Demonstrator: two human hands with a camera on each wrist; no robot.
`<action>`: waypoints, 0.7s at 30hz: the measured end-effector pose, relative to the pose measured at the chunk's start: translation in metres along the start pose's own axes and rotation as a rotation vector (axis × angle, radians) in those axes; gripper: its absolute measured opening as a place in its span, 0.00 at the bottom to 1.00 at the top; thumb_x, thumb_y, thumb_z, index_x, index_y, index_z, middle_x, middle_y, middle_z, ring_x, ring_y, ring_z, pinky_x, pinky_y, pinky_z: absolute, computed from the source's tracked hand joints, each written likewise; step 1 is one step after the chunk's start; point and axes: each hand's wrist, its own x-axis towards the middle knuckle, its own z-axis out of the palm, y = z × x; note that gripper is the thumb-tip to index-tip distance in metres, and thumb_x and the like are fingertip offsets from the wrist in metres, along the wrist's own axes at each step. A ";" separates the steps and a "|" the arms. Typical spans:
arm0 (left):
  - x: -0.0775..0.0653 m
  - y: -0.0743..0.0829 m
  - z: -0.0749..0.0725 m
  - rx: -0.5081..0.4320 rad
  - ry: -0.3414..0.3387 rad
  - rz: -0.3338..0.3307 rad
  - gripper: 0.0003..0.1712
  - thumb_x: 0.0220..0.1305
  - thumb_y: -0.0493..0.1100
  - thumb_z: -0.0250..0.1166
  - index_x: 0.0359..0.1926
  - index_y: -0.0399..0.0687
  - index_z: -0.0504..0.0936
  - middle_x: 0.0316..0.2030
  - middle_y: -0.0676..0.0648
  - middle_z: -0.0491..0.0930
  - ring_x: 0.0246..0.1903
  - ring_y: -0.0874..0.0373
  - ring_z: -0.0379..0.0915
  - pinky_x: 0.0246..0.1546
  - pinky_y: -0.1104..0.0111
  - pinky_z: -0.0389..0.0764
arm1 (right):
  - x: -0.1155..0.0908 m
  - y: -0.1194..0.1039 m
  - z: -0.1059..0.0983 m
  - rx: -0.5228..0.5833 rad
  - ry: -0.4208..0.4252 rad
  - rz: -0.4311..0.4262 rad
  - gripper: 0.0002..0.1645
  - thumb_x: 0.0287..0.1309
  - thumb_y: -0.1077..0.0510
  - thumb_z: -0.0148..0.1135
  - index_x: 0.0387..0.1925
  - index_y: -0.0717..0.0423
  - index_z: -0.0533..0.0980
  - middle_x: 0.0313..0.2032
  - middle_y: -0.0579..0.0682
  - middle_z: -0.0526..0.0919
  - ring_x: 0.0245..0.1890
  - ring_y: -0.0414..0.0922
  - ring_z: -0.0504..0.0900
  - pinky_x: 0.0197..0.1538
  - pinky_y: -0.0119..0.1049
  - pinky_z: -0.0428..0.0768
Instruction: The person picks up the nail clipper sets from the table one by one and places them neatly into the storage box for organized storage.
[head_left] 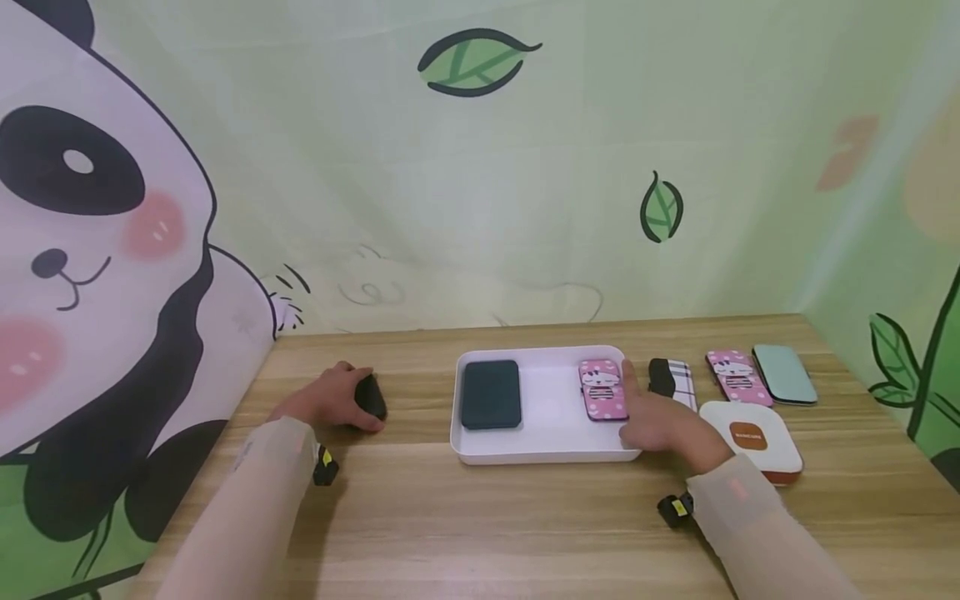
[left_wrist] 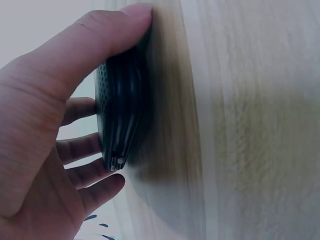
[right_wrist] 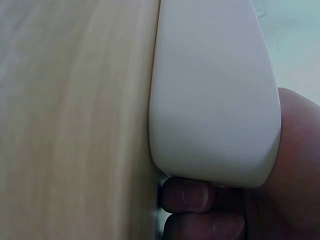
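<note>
On the left side of the table my left hand (head_left: 333, 398) holds a small dark hard-shell case (head_left: 371, 397), thumb on one side and fingers on the other. The left wrist view shows this case (left_wrist: 122, 110) tilted on edge close to the wood, its dotted face toward the fingers. A white tray (head_left: 551, 455) sits at the middle, with a flat dark case (head_left: 491, 394) at its left end and a pink cat-print case (head_left: 602, 390) at its right. My right hand (head_left: 663, 425) grips the tray's right end, with curled fingers (right_wrist: 187, 195) against its outer wall.
Right of the tray lie a black-and-plaid case (head_left: 681, 382), another pink cat-print case (head_left: 738, 377) and a mint case (head_left: 785, 373). A white box (head_left: 780, 433) with a brown label sits close by my right wrist. Behind the wooden table (head_left: 465, 533) hangs a panda-print cloth (head_left: 360, 167).
</note>
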 end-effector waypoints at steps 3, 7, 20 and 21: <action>0.002 0.001 0.001 0.000 0.007 0.001 0.65 0.45 0.70 0.75 0.76 0.44 0.59 0.68 0.30 0.58 0.57 0.39 0.64 0.52 0.47 0.74 | 0.000 0.000 0.000 -0.003 0.000 0.003 0.63 0.58 0.60 0.54 0.75 0.59 0.19 0.16 0.47 0.69 0.13 0.41 0.63 0.18 0.32 0.62; 0.005 0.003 0.000 -0.007 0.009 -0.001 0.66 0.44 0.72 0.75 0.77 0.45 0.59 0.69 0.31 0.57 0.58 0.39 0.63 0.53 0.45 0.74 | 0.000 -0.001 -0.001 0.000 -0.001 0.002 0.63 0.58 0.60 0.54 0.75 0.60 0.19 0.16 0.47 0.69 0.13 0.41 0.63 0.18 0.33 0.62; 0.009 0.016 -0.007 -0.005 0.053 0.025 0.65 0.43 0.71 0.76 0.76 0.45 0.60 0.68 0.32 0.59 0.58 0.40 0.62 0.53 0.47 0.74 | 0.000 0.000 -0.002 0.010 -0.019 0.015 0.64 0.58 0.60 0.54 0.75 0.59 0.19 0.16 0.46 0.68 0.13 0.42 0.63 0.19 0.33 0.64; 0.009 0.016 -0.007 -0.002 0.060 0.026 0.66 0.43 0.71 0.75 0.76 0.46 0.60 0.68 0.32 0.59 0.59 0.40 0.62 0.53 0.47 0.74 | 0.000 0.000 -0.001 0.008 -0.017 0.008 0.63 0.58 0.60 0.55 0.75 0.59 0.19 0.16 0.47 0.68 0.13 0.42 0.62 0.19 0.33 0.63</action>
